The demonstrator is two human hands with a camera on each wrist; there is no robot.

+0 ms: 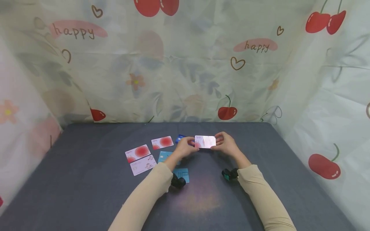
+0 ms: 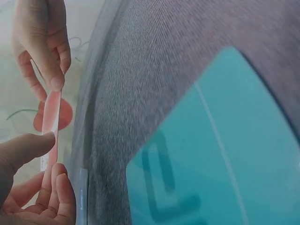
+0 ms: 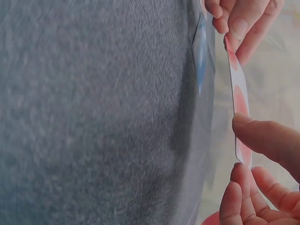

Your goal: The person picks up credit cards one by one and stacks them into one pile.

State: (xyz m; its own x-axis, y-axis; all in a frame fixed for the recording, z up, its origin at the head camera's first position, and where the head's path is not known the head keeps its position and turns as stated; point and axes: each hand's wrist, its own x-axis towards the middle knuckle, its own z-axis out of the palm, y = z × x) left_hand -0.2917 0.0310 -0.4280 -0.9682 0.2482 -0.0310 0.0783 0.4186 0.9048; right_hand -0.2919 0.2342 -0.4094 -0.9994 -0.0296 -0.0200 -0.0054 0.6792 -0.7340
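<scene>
Up off the table, a white-and-pink card [image 1: 205,141] with reddish circles is held between both hands. My left hand [image 1: 185,148] pinches its left end between thumb and fingers. At the opposite end, my right hand [image 1: 227,146] pinches it the same way. Seen almost edge-on in the left wrist view, the card [image 2: 52,112] looks slightly bowed. In the right wrist view the thumb lies over the near end of the card [image 3: 238,93]. Just beyond the left hand is a dark blue card [image 1: 179,138], partly hidden by it.
On the dark table [image 1: 86,192], two white cards with red circles, one [image 1: 138,153] nearer and one [image 1: 162,142] farther, lie left of the hands. A pale card [image 1: 143,165] lies beside the nearer. A light blue card [image 1: 164,156] and teal card [image 1: 182,175] are partly behind the left arm.
</scene>
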